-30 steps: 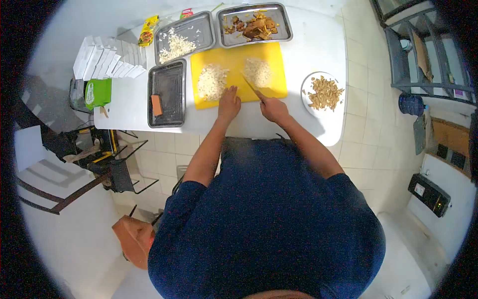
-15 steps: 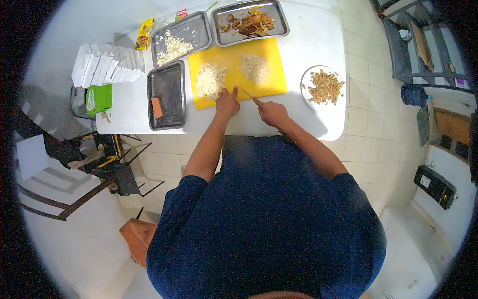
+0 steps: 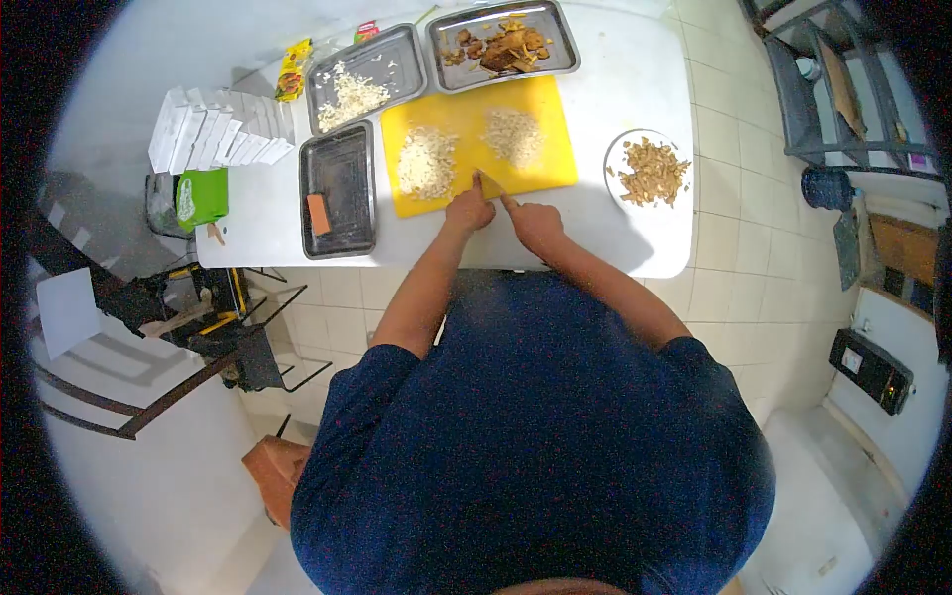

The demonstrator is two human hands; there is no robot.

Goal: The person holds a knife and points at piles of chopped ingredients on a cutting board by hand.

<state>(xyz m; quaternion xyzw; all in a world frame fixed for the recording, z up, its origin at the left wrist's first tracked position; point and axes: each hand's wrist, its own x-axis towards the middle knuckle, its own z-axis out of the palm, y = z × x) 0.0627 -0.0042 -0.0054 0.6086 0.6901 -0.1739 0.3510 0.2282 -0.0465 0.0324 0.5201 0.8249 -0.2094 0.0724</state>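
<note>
My right hand point(image 3: 536, 226) is closed round the handle of a knife point(image 3: 492, 185), whose blade lies low over the yellow cutting board point(image 3: 476, 119). My left hand point(image 3: 470, 208) is at the board's front edge, its index finger stretched out against the blade; it holds nothing that I can see. Behind my left hand is a pale chopped heap point(image 3: 426, 164) on the board's left half. A second chopped heap point(image 3: 513, 138) lies on the right half, beyond the knife.
A plate of brown pieces point(image 3: 617, 193) stands right of the board. Behind it are a tray of brown food point(image 3: 432, 53) and a tray of white bits point(image 3: 417, 66). To the left, a dark tray point(image 3: 339, 174) holds an orange block point(image 3: 318, 214). White boxes point(image 3: 213, 129) stand farther left.
My left hand has moved right, and its index finger now reaches the knife blade. The knife has drawn back from the right heap toward the board's front edge.
</note>
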